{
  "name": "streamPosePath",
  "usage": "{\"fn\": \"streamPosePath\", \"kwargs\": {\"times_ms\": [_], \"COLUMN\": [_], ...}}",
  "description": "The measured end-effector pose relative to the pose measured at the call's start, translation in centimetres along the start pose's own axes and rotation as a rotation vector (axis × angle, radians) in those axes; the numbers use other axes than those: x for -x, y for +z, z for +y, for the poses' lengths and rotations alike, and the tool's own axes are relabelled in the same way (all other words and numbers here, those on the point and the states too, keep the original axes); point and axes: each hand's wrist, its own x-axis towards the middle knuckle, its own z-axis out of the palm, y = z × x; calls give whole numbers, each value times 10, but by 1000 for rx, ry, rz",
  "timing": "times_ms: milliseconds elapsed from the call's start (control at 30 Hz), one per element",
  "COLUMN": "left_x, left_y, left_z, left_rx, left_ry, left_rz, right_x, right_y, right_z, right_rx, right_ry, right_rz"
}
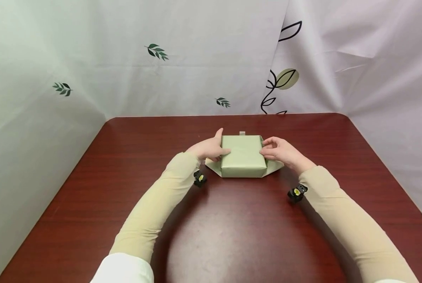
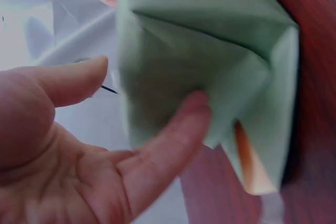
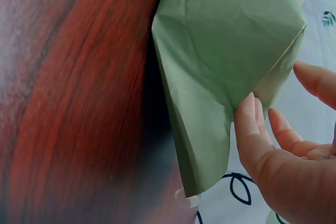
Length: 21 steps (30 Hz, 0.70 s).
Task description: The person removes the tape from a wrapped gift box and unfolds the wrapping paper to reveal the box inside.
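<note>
A box wrapped in light green paper (image 1: 243, 151) lies on the table, its end flaps spread out at both sides. My left hand (image 1: 207, 149) is at its left end, thumb over the top edge. In the left wrist view one straight finger (image 2: 181, 124) presses on the folded-in paper, above a pointed flap (image 2: 283, 103). My right hand (image 1: 281, 151) is at the right end. In the right wrist view its fingertips (image 3: 247, 106) touch the fold of the paper, and the thumb is close to the top edge. A loose flap (image 3: 202, 150) hangs below them.
Clear tape pieces stick out from the left flap tip (image 2: 271, 205), the right flap tip (image 3: 186, 198) and the box's far side (image 1: 242, 133). The dark red wooden table (image 1: 232, 224) runs back to a white leaf-printed cloth (image 1: 197, 59).
</note>
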Motion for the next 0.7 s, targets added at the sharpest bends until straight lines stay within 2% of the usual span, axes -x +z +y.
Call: {"fn": "streamPosePath", "kwargs": {"times_ms": [100,233,500,700], "left_x": [-4,-5,-6,-6], "left_y": [0,0,2,4], "left_z": [-9,-17,-26,-31], "left_rx": [8,3,7,39], "left_ry": [43,62,114,131], "left_rz": [29,58,127,145], "right_x": [-1,-2,-1,-3], "right_y": [-1,-3,-8,-9], "right_z": [0,-1,-4,-6], "right_rx": [43,92,307,360], "right_ry": [-7,-17,-42,-55], "right_rz": [9,12,25,-16]}}
